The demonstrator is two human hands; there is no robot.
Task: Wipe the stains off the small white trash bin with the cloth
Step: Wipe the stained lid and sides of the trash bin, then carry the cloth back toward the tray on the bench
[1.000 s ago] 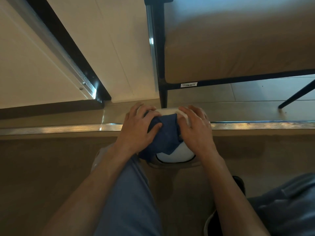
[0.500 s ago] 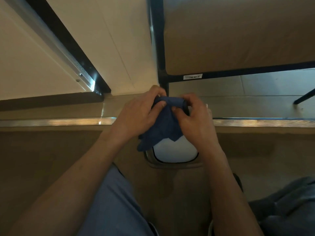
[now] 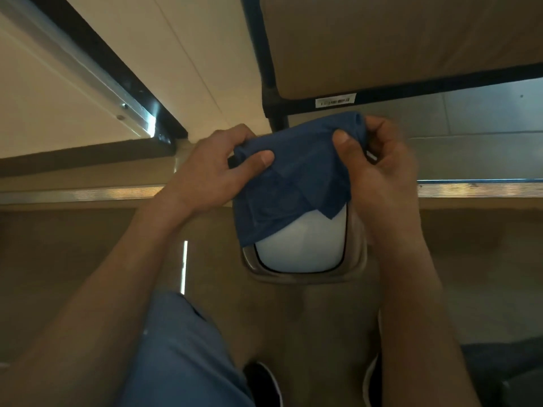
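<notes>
Pinching the top edge of the dark blue cloth (image 3: pixel 296 177), the left hand (image 3: pixel 214 168) holds one end between thumb and fingers and the right hand (image 3: pixel 382 171) holds the other, stretching it between them. It hangs over the far part of the small white trash bin (image 3: pixel 299 248), which stands on the tan floor (image 3: pixel 88 245); its closed white lid hides any contents. A black-framed seat (image 3: pixel 396 42) stands beyond.
</notes>
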